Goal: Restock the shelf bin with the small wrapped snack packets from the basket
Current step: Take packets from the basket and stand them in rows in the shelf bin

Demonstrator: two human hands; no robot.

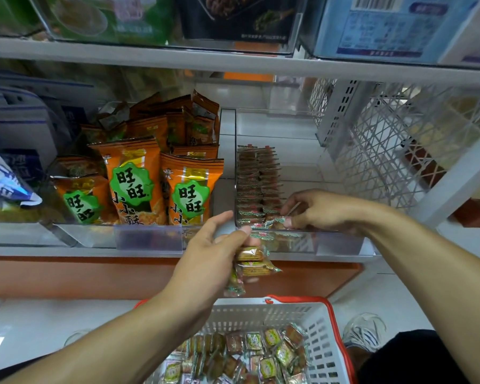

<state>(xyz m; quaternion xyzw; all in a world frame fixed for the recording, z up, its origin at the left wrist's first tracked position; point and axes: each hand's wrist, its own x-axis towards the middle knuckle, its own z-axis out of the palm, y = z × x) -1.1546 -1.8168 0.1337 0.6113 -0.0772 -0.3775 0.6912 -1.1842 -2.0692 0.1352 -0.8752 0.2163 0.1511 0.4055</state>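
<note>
My left hand (208,245) clutches a few small clear-wrapped brown snack packets (251,259), green-and-red printed. Just beyond it, my right hand (316,210) pinches one packet inside the clear shelf bin (341,242); the basket (320,325) sits below both.

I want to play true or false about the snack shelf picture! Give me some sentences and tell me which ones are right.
1. The left hand holds a few small packets. True.
2. The right hand is down in the basket. False: it reaches into the clear bin on the shelf.
3. The basket is empty. False: many packets lie in it.
4. Big orange bags stand left of the bin. True.
5. The bin already has a row of packets. True.
</note>
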